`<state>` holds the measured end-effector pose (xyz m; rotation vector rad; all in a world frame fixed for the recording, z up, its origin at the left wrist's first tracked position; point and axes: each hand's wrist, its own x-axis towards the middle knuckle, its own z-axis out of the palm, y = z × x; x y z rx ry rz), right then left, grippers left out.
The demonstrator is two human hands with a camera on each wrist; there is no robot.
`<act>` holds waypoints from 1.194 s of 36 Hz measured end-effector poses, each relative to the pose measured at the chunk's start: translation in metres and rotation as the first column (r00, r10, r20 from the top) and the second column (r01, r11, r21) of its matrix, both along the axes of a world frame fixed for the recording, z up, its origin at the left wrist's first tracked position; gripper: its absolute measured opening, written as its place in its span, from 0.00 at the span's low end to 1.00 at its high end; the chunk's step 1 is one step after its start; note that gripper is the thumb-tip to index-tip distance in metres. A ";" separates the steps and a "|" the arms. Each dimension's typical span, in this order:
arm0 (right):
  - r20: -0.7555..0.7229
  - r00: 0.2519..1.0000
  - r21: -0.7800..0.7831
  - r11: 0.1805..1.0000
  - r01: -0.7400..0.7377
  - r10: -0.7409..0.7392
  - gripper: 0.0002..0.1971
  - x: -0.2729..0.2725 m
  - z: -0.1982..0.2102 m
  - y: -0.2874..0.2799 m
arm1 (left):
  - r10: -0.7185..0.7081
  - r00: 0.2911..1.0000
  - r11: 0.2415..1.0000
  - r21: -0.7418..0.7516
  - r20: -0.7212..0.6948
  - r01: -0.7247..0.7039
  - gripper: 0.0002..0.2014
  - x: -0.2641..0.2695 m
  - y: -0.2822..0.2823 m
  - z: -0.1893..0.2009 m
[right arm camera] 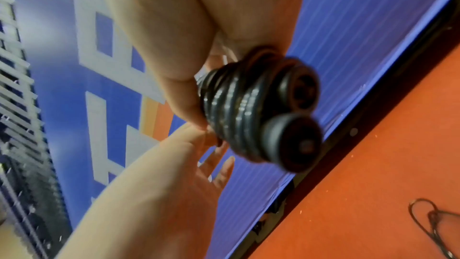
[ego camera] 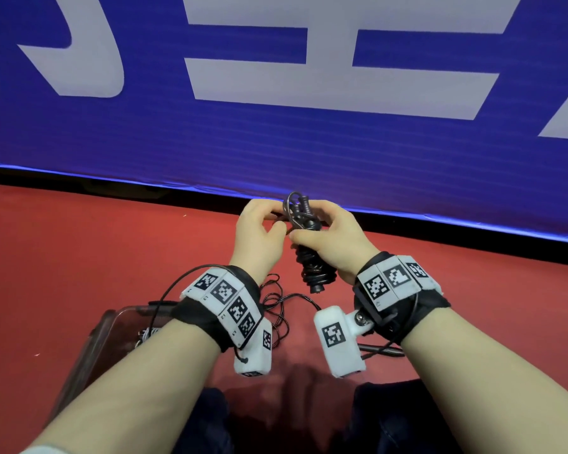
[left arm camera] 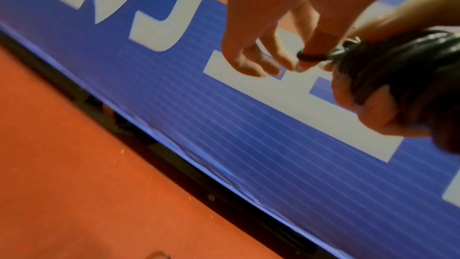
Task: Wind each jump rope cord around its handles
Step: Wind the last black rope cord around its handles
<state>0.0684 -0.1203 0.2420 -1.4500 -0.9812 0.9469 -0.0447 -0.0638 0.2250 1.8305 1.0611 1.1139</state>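
right hand: fingers wrapped round the two black handles, held side by side as one bundle, well above the red floor. Thumb lies across the top of the wraps.
left hand: thumb and forefinger pinch a short loop of the black cord at the upper end of the bundle; other fingers curled loosely, touching nothing visible.
jump rope: cord is wound in tight turns round both handles; handle butts stick out below the right hand, pointing down toward the person. Cord-end tips of the handles poke up between the two hands.
position: bundle sits between the hands, right hand over its middle, left hand touching only the free loop at the top.
second cord: thin black, lying loose in tangled coils on the floor below the left wrist, apart from the held bundle.
clear box: on the floor under the left forearm; contents too hidden to tell.
backdrop: blue banner with large white characters, standing along the floor edge just beyond the hands.
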 end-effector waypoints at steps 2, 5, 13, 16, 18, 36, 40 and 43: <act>0.011 1.000 -0.034 0.999 0.022 -0.021 0.21 0.002 -0.001 0.002 | 0.010 0.998 0.992 0.127 -0.065 -0.002 0.19 0.001 -0.003 -0.001; 0.087 0.995 -0.083 0.995 0.050 -0.043 0.18 0.006 -0.004 0.005 | 0.028 0.976 0.965 0.261 -0.215 0.030 0.23 0.003 -0.007 -0.002; 0.604 0.797 -0.183 0.971 0.156 -0.014 0.16 0.026 -0.023 0.012 | 0.051 0.783 0.939 0.296 -0.620 0.173 0.24 -0.004 -0.016 -0.007; 0.758 0.642 -0.273 0.949 0.157 0.112 0.11 0.029 -0.023 0.012 | 0.042 0.719 0.934 0.284 -0.694 0.219 0.24 -0.009 -0.016 -0.009; 0.798 0.573 -0.324 0.935 0.145 0.187 0.08 0.027 -0.021 0.010 | 0.030 0.684 0.931 0.270 -0.729 0.246 0.23 -0.014 -0.013 -0.011; 0.331 0.859 -0.471 0.857 -0.208 0.390 0.20 -0.045 -0.016 0.046 | 0.142 0.932 0.980 -0.083 -0.333 -0.179 0.15 -0.068 0.036 -0.022; 0.321 0.841 -0.427 0.860 -0.281 0.435 0.28 -0.061 -0.016 0.054 | 0.136 0.917 0.978 -0.099 -0.375 -0.185 0.18 -0.084 0.039 -0.020; 0.330 0.886 -0.308 0.924 -0.226 0.327 0.31 -0.072 -0.012 0.062 | 0.191 0.962 0.897 -0.363 -0.193 -0.251 0.17 -0.096 0.049 -0.016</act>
